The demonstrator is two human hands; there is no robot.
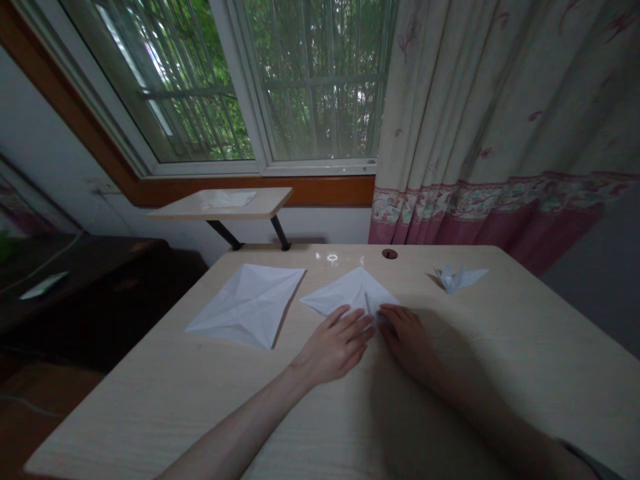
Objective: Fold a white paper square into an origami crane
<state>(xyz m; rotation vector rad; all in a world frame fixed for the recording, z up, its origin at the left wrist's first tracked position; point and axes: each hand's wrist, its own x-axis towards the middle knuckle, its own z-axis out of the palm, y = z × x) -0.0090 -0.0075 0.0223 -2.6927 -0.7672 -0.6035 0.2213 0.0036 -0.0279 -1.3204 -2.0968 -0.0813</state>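
A partly folded sheet of white paper lies on the table between my hands, creases running across it. My left hand rests palm down on its near edge with the fingers stretched out over the paper. At the near right part of the same paper is my right hand, its fingers bent and closed on the edge; they partly cover it. To the left lies a larger creased white sheet, opened nearly flat. A folded paper crane stands on the right, apart from my right hand.
The light wooden table has a round cable hole near its back edge. A small raised shelf with white paper on it stands at the back left. Behind are a window and a curtain; a dark cabinet is at left.
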